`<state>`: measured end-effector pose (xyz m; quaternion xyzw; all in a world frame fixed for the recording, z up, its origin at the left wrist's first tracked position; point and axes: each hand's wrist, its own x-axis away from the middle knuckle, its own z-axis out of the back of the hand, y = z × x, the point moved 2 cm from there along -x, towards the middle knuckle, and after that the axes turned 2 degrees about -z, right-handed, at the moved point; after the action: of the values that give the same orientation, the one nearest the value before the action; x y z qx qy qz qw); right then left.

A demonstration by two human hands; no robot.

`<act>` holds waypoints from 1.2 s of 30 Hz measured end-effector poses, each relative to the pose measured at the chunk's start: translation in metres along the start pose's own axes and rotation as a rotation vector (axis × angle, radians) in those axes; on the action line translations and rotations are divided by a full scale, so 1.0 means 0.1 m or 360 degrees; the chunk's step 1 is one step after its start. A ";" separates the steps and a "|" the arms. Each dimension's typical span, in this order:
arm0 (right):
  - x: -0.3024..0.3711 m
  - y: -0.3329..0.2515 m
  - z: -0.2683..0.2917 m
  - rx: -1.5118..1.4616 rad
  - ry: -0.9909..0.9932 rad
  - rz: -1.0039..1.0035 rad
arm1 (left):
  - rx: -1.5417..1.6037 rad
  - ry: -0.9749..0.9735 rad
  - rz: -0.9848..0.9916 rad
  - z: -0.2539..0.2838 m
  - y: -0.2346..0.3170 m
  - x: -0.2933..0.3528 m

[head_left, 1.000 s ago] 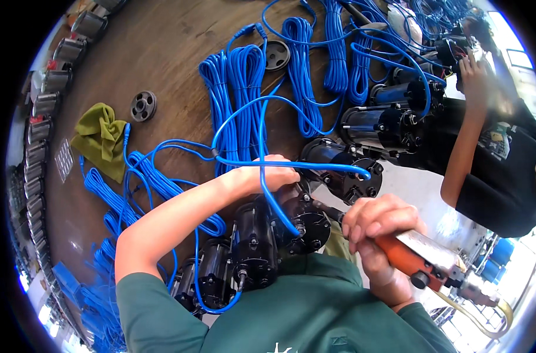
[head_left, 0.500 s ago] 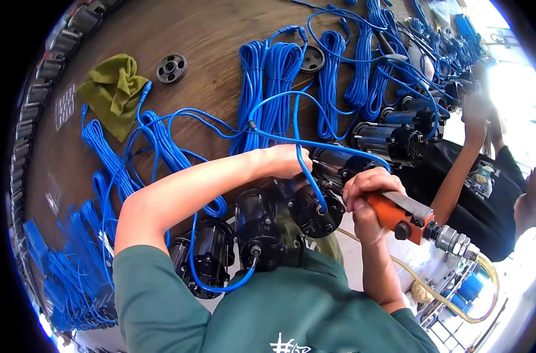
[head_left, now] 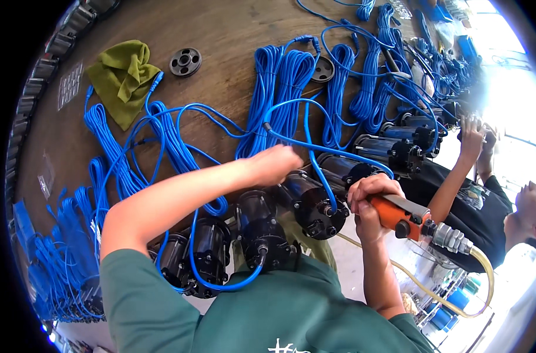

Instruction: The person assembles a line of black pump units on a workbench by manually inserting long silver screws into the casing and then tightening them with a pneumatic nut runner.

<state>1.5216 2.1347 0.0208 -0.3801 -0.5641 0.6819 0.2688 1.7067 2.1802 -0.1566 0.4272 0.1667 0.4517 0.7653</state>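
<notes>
My right hand [head_left: 373, 197] is wrapped round an orange air-powered wrench [head_left: 391, 213], whose metal fitting leads to a yellowish hose [head_left: 489, 281]. The wrench's working end is hidden by the hand, next to a black cylindrical motor [head_left: 321, 215] with a blue cable [head_left: 309, 132] rising from its end cap. Over the far end of that motor, my left hand [head_left: 276, 165] is closed and slightly blurred; anything within its fingers is hidden. Left of it lies another black motor [head_left: 262, 232], its blue cable looping toward me.
Bundled blue cables [head_left: 291, 88] lie across the brown table [head_left: 221, 35]. A green cloth [head_left: 124, 82] and a black pulley wheel [head_left: 185, 62] rest at the far left. More motors [head_left: 388, 150] line the edge to the right, where a co-worker [head_left: 462, 188] stands with raised hands.
My left hand has drawn back left, off the upright blue cable beside the motor. My right hand keeps its hold on the wrench. The whole view has shifted slightly.
</notes>
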 end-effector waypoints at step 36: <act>0.03 -0.24 -0.64 0.0174 -0.0645 0.0137 | -0.0357 0.0828 -0.0382 -0.44 0.07 0.61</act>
<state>1.5715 2.1786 0.0388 -0.2437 -0.5522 0.7848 0.1407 1.7075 2.2545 -0.1687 0.1874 0.3555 0.4677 0.7873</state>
